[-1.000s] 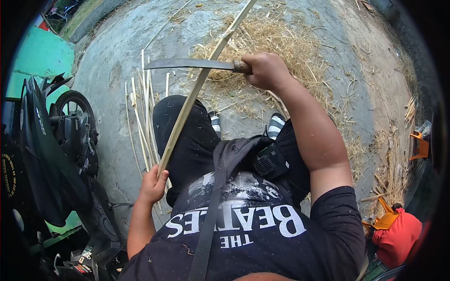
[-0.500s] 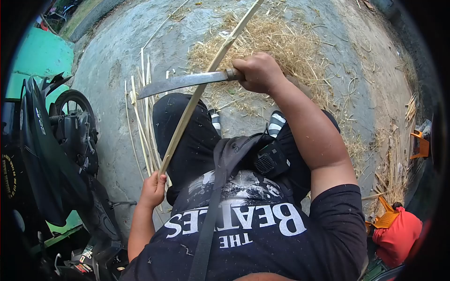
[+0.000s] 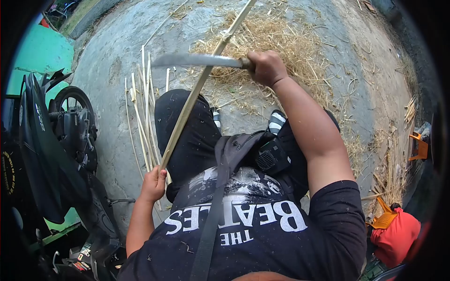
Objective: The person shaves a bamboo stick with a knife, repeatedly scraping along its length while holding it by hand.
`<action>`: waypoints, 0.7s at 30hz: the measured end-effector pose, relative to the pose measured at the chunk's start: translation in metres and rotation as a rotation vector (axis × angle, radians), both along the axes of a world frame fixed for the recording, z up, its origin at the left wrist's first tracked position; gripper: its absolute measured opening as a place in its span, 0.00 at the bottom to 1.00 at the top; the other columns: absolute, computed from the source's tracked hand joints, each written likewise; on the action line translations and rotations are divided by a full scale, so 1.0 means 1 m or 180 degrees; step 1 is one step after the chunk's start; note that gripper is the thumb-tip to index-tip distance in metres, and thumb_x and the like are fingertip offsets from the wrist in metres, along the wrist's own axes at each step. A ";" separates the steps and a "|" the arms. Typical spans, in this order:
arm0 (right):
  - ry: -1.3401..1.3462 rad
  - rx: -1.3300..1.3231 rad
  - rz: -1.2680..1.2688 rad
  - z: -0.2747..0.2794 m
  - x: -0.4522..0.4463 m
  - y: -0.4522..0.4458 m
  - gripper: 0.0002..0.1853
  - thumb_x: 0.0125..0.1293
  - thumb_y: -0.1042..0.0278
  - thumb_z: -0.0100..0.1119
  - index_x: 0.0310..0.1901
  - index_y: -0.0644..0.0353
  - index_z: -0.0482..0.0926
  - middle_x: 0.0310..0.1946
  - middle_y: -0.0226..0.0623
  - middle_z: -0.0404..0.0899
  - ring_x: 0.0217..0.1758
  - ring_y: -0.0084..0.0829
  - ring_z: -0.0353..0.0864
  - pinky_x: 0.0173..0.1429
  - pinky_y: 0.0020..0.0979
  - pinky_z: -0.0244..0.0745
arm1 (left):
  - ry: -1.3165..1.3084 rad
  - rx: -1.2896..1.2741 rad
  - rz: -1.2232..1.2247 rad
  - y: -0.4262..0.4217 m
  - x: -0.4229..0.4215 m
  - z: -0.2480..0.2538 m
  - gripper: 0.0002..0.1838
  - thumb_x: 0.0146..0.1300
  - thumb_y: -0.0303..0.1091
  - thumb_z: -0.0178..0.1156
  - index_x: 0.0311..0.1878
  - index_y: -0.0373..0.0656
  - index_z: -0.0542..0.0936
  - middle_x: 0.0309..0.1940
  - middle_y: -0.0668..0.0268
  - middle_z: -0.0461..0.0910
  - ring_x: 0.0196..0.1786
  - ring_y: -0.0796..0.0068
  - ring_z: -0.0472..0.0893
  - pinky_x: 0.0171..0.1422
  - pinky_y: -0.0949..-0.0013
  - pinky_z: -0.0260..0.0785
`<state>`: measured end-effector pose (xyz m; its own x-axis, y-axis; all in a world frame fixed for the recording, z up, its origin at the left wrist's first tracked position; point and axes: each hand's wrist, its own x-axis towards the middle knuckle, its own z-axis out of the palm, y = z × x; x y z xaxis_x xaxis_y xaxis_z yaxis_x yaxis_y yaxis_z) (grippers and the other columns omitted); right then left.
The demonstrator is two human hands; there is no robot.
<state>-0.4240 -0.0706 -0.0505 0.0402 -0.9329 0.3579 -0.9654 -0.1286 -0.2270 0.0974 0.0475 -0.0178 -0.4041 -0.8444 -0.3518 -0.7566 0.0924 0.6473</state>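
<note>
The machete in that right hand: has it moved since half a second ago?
Yes: judged against the bamboo strips lying on the ground, the machete has moved up the picture, farther from the left hand.

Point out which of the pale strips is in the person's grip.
The long strip in the left grip, slanting up past the knife to the view's top edge. The other strips, left of it, are not held.
</note>
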 end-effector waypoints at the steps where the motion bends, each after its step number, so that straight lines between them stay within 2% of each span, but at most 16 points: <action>1: -0.0685 0.0570 -0.1070 0.006 -0.009 -0.004 0.08 0.69 0.58 0.62 0.39 0.51 0.82 0.34 0.41 0.89 0.40 0.46 0.91 0.50 0.49 0.84 | 0.0057 0.0027 0.0036 0.000 0.001 -0.002 0.23 0.83 0.49 0.53 0.41 0.36 0.77 0.21 0.62 0.74 0.25 0.74 0.72 0.31 0.61 0.66; 2: -0.0654 0.0538 -0.1153 0.010 -0.020 -0.008 0.08 0.69 0.57 0.61 0.41 0.50 0.82 0.36 0.42 0.89 0.41 0.47 0.91 0.50 0.50 0.84 | 0.0145 0.0024 0.0071 -0.005 -0.002 -0.005 0.23 0.83 0.49 0.53 0.41 0.36 0.77 0.21 0.62 0.74 0.25 0.73 0.72 0.31 0.61 0.66; 3: -0.0623 0.0531 -0.1224 0.012 -0.031 -0.009 0.09 0.70 0.57 0.61 0.43 0.50 0.83 0.38 0.43 0.89 0.43 0.48 0.91 0.50 0.50 0.85 | 0.0277 0.0087 0.0095 -0.005 -0.005 0.002 0.24 0.83 0.54 0.53 0.41 0.39 0.76 0.23 0.76 0.71 0.26 0.84 0.68 0.30 0.71 0.61; 5: -0.0708 0.0511 -0.1212 0.006 -0.041 -0.009 0.10 0.68 0.55 0.62 0.45 0.49 0.84 0.39 0.45 0.89 0.44 0.50 0.90 0.48 0.51 0.85 | 0.0377 0.0264 0.0203 -0.001 -0.006 0.001 0.24 0.83 0.54 0.53 0.41 0.39 0.76 0.24 0.77 0.71 0.26 0.84 0.68 0.30 0.71 0.61; 8: -0.0855 0.0138 -0.1031 0.020 -0.013 -0.002 0.09 0.67 0.56 0.63 0.42 0.50 0.83 0.36 0.44 0.89 0.42 0.51 0.90 0.48 0.52 0.84 | 0.0397 0.0379 0.0195 -0.001 0.004 -0.008 0.24 0.83 0.54 0.52 0.41 0.39 0.76 0.23 0.77 0.71 0.26 0.85 0.68 0.29 0.72 0.61; 9: -0.0838 -0.0133 -0.0731 0.015 -0.006 -0.001 0.08 0.66 0.58 0.65 0.37 0.51 0.81 0.31 0.43 0.87 0.37 0.51 0.89 0.47 0.53 0.84 | 0.0402 0.0369 0.0179 -0.002 0.004 -0.011 0.24 0.83 0.54 0.52 0.41 0.39 0.76 0.23 0.77 0.70 0.26 0.85 0.68 0.29 0.72 0.61; 10: -0.0634 -0.0363 -0.0401 0.019 0.003 0.004 0.08 0.66 0.59 0.65 0.34 0.52 0.78 0.27 0.40 0.86 0.32 0.49 0.88 0.44 0.50 0.83 | 0.0419 0.0355 0.0164 -0.002 0.002 -0.013 0.24 0.83 0.54 0.52 0.41 0.39 0.76 0.23 0.76 0.70 0.26 0.84 0.68 0.29 0.71 0.61; 13: 0.0245 -0.0669 0.0539 0.023 0.017 0.005 0.08 0.66 0.62 0.64 0.31 0.50 0.77 0.24 0.34 0.85 0.28 0.43 0.87 0.39 0.41 0.80 | 0.0273 -0.0233 -0.0087 -0.003 -0.004 -0.018 0.24 0.83 0.53 0.52 0.41 0.39 0.76 0.20 0.70 0.71 0.23 0.77 0.70 0.29 0.66 0.63; 16: 0.0030 -0.0500 0.0341 0.014 0.003 -0.001 0.07 0.66 0.61 0.65 0.34 0.50 0.78 0.24 0.35 0.85 0.29 0.44 0.87 0.42 0.44 0.81 | -0.0058 -0.0550 -0.0097 -0.003 -0.006 -0.015 0.22 0.83 0.51 0.52 0.41 0.39 0.77 0.19 0.61 0.73 0.22 0.67 0.74 0.29 0.60 0.65; 17: -0.0494 0.0017 -0.0311 0.011 -0.001 -0.003 0.07 0.66 0.59 0.65 0.36 0.51 0.80 0.27 0.37 0.86 0.32 0.46 0.89 0.46 0.48 0.83 | -0.0082 -0.0630 -0.0049 -0.001 -0.008 -0.016 0.21 0.83 0.49 0.53 0.42 0.39 0.77 0.19 0.57 0.73 0.22 0.62 0.76 0.30 0.58 0.66; 20: -0.0882 0.0117 -0.1107 0.011 -0.022 -0.011 0.08 0.66 0.58 0.66 0.36 0.51 0.81 0.29 0.40 0.87 0.35 0.48 0.89 0.49 0.50 0.84 | -0.0055 -0.0751 -0.0078 0.000 -0.007 -0.010 0.21 0.83 0.49 0.53 0.41 0.39 0.77 0.19 0.58 0.73 0.21 0.62 0.75 0.29 0.58 0.65; 21: -0.0858 0.0118 -0.1009 0.017 -0.022 -0.009 0.08 0.66 0.58 0.66 0.35 0.52 0.80 0.30 0.41 0.87 0.35 0.49 0.89 0.49 0.50 0.84 | -0.0096 -0.0691 -0.0058 0.001 -0.007 -0.009 0.21 0.83 0.49 0.53 0.41 0.39 0.77 0.19 0.58 0.73 0.22 0.62 0.76 0.30 0.58 0.66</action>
